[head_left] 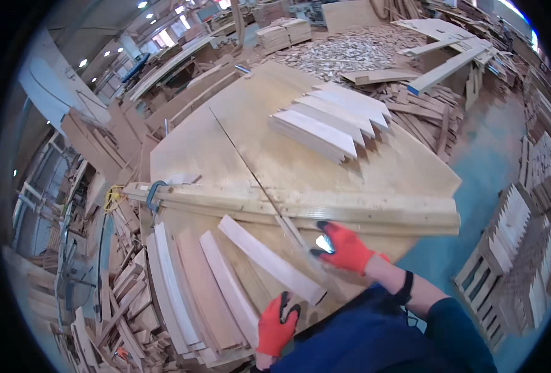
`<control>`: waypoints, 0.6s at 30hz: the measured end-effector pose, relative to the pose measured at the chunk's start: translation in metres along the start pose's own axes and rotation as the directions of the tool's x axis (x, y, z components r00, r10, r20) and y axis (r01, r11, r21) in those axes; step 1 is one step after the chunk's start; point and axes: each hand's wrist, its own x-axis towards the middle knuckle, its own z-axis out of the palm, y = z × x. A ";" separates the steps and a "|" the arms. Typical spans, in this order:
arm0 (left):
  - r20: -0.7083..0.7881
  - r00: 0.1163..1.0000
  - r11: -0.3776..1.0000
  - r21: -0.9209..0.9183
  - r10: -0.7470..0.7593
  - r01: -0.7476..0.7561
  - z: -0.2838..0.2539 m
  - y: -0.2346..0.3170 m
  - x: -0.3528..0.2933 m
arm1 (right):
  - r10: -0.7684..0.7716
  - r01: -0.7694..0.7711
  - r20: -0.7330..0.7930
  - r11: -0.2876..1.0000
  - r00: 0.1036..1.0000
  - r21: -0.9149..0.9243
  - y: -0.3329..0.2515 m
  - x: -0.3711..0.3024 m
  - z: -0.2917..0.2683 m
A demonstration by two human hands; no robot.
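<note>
"Two hands logged, both in red gloves with dark fingertips. How does your left one stand?"

"Your left hand [277, 327] is low in the view, thumb and forefinger well apart: a wide grip, with the gap showing. It is near the lower end of the loose pale board."

"Position of that board?"

"Your loose board [270, 260] lies aslant on the near part of the tabletop [179, 149]. Its far end is near the long wooden rail [350, 210]; its near end is between your hands."

"And your right hand?"

"Your right hand [350, 250], with a black band [404, 288] on the wrist, is on the near side of the rail. Thumb and finger bend toward each other around a bright white patch [325, 244] (strong glare there), so I cannot tell whether you are holding something."

"Surroundings, from where you stand?"

"To your left, a row of boards [208, 292] lies side by side, pointing toward you; the closest one ends just beside your left hand. A blue clamp [155, 194] sits on the rail's left part, and yellow cord [111, 198] is at its left end. Beyond the rail, a dark slot [243, 160] runs away from you across the tabletop, and stacked point-ended pieces [325, 127] lie to its right."
</note>
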 end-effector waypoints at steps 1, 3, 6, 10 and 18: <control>-0.050 0.999 0.998 -0.063 0.006 -0.009 0.003 0.001 0.013 | 0.152 -0.146 -0.048 0.983 0.987 0.112 0.019 0.008 -0.026; -0.133 0.988 0.992 -0.111 -0.072 0.058 0.005 0.027 0.040 | 0.390 -0.366 -0.118 0.912 0.913 0.187 0.050 0.026 -0.073; -0.164 0.986 0.997 -0.075 -0.018 0.005 0.014 0.041 0.112 | 0.538 -0.524 -0.219 0.843 0.814 0.124 0.113 0.054 -0.108; -0.101 0.995 0.986 -0.163 0.022 -0.038 0.005 0.036 0.252 | 0.550 -0.546 -0.023 0.833 0.835 0.090 0.121 0.098 -0.125; -0.193 0.981 0.993 -0.114 -0.028 0.006 0.029 0.047 0.513 | 0.564 -0.560 0.041 0.825 0.825 -0.073 0.157 0.147 -0.082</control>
